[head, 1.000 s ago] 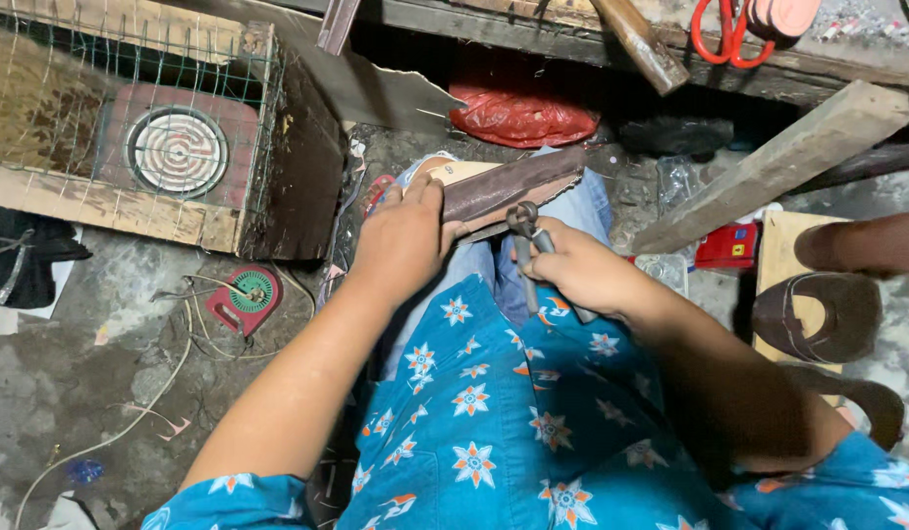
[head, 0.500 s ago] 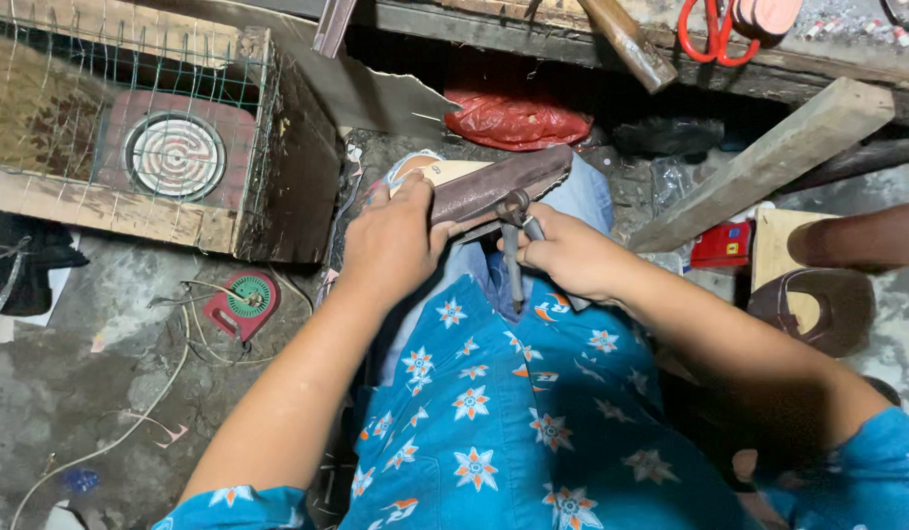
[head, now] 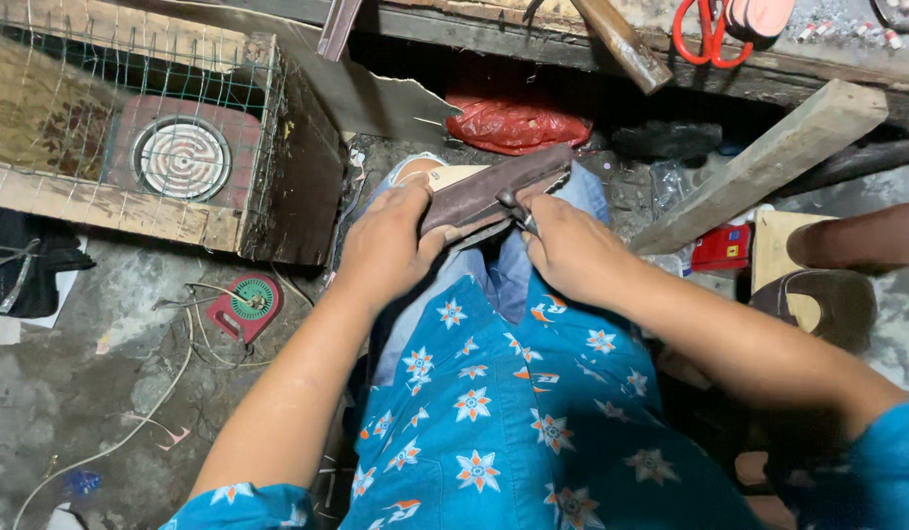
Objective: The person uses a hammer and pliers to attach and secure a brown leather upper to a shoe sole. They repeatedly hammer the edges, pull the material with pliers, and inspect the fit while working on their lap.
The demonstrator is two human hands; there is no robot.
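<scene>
Two hands (head: 391, 240) (head: 572, 250), one brown leather piece (head: 494, 191), one red scissors (head: 710, 29), one round burner (head: 182, 157).

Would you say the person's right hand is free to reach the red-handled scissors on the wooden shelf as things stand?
Probably not right away: the right hand grips a dark metal tool against the brown leather piece, though nothing visibly blocks the way to the red-handled scissors.

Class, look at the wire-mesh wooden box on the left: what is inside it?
Inside the wooden mesh box sits a round coil heater on a reddish base. The box's far corners are dim, so anything else there cannot be made out.
</scene>
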